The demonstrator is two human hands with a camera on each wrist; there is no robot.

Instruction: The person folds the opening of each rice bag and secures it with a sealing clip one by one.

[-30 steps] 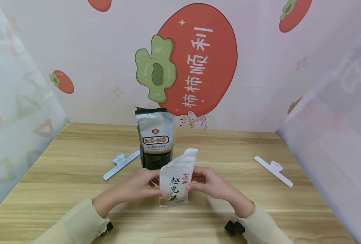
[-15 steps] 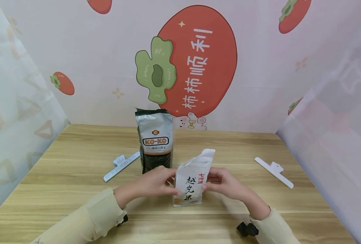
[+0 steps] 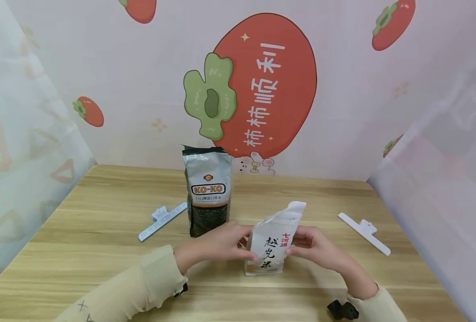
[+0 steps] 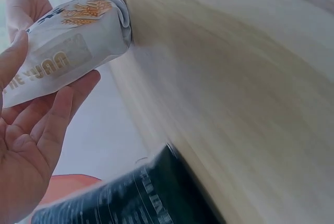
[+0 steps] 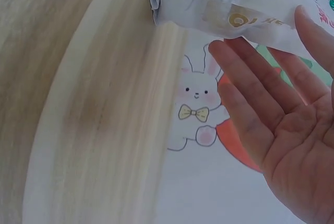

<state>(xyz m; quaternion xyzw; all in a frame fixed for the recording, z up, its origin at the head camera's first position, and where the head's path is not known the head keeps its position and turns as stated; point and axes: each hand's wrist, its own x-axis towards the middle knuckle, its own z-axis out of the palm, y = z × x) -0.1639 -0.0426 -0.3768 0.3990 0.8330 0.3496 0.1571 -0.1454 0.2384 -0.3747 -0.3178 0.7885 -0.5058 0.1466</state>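
A white paper rice bag with black and red lettering stands on the table, leaning a little to the right. My left hand grips its left side, thumb on the front and fingers behind. On the opposite side my right hand holds the bag's edge between thumb and fingers. In the left wrist view, the bag's folded bottom is close to the tabletop; whether it touches cannot be told there. The right wrist view shows long, loosely bent fingers along the bag's side.
Behind my left hand stands a silver and dark KO-KO rice bag. A light blue sealing clip lies to its left, and a white sealing clip lies at the right. Patterned cloth encloses the table's back and sides.
The white rice bag has moved to the right along the table, with both hands gripping it throughout. The KO-KO bag and both clips have stayed in place.
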